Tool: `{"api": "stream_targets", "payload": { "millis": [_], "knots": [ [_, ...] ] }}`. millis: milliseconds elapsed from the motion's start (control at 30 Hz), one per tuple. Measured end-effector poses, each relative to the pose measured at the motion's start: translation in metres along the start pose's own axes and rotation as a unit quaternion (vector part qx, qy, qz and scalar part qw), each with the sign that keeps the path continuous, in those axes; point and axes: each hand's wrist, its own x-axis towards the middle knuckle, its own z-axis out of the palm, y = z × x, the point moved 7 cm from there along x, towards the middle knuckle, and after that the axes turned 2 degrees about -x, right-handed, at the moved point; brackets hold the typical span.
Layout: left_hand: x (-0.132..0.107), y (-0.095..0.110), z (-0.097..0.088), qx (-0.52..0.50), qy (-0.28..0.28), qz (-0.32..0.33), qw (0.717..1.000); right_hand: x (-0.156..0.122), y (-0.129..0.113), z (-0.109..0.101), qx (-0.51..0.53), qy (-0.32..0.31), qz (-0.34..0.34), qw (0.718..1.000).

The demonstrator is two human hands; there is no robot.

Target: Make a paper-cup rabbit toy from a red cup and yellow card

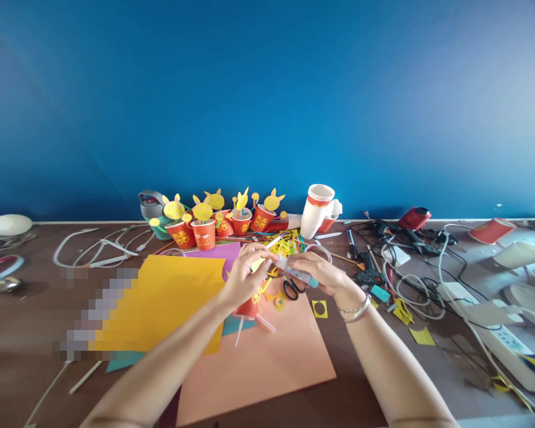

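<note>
My left hand point(245, 273) is closed in a pinch on a small yellow paper piece, held just above a red paper cup point(248, 308) with white sticks poking out below it. My right hand point(321, 272) grips a glue stick point(296, 273) with a teal end, its tip pointed at the yellow piece. Both hands meet over a peach paper sheet point(267, 356). A silver bracelet circles my right wrist.
Red cups with yellow bunny toppers point(214, 223) line the blue wall. A stack of paper cups point(316, 211) stands beside them. Yellow sheet point(160, 303), purple sheet, scissors point(292, 288), glue gun point(368, 267), cables and a power strip point(503, 339) lie on the brown table.
</note>
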Motion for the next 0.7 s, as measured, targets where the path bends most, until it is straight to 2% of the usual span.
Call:
{"api": "stream_targets", "payload": {
  "millis": [133,400,600,700],
  "knots": [
    [0.002,0.005,0.0,-0.008,-0.033,0.017,0.999,-0.002,-0.002,0.005,0.034,-0.04,-0.003,0.999],
    [0.004,0.003,-0.004,-0.081,-0.066,0.002,0.995,-0.002,-0.002,0.015,0.089,-0.111,-0.022,0.99],
    [0.005,-0.015,-0.001,-0.186,-0.056,-0.08,0.978,-0.002,-0.003,0.007,0.112,-0.065,-0.016,0.991],
    [0.005,-0.023,-0.002,-0.223,-0.026,-0.122,0.967,-0.003,-0.004,0.008,0.11,-0.083,-0.028,0.99]
  ]
}}
